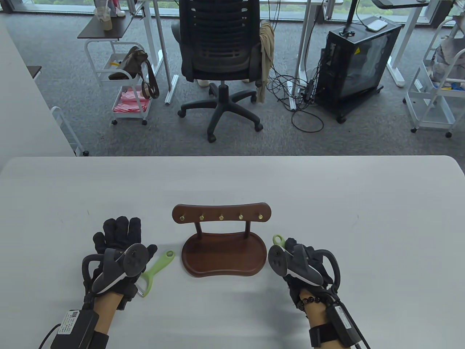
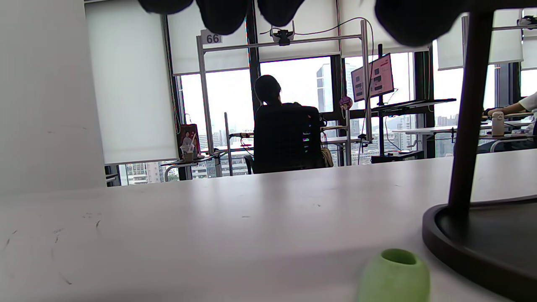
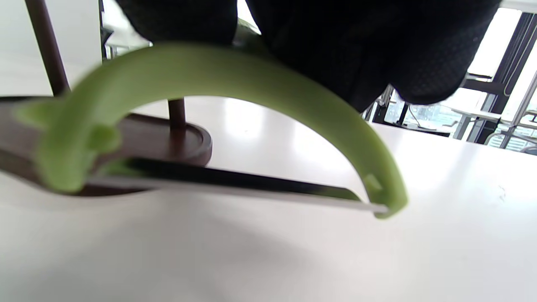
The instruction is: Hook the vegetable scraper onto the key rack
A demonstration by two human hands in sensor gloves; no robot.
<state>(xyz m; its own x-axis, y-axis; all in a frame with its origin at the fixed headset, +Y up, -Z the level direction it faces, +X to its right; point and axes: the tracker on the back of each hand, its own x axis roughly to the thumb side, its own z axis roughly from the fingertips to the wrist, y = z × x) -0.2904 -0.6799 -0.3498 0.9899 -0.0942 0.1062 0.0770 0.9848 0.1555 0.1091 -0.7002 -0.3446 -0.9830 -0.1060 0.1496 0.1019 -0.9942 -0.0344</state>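
**Green scrapers: one lying by your left hand, one held in your right; rack hooks bare**

Green plastic is in two places near the front edge of the white table (image 1: 363, 203). Your left hand (image 1: 116, 251) lies flat with the fingers spread apart, gripping nothing. Just beside it, toward the table's middle, one vegetable scraper (image 1: 156, 271) lies flat on the surface; its blade end sits at the tracker's edge and its looped handle end points toward the rack. In the left wrist view that handle end (image 2: 394, 274) appears close to the rim of the rack base (image 2: 482, 247), with a gap between them.

Your right hand (image 1: 303, 263) sits on the other side of the rack, just beside the base. It holds a second scraper (image 1: 278, 240): only the hanging loop shows above the tracker in the table view. The right wrist view shows your gloved fingers (image 3: 369, 50) closed over the top of the green arch (image 3: 235, 84), with the metal blade (image 3: 251, 188) stretched across below, just above the table surface.

Between your hands stands the wooden key rack (image 1: 221, 232): a kidney-shaped base, two posts and a crossbar (image 1: 221, 212) farther back carrying five brass hooks (image 1: 221, 217). Nothing hangs on them.

Beyond the far edge of the table, an office chair (image 1: 221, 54) stands on grey carpet.
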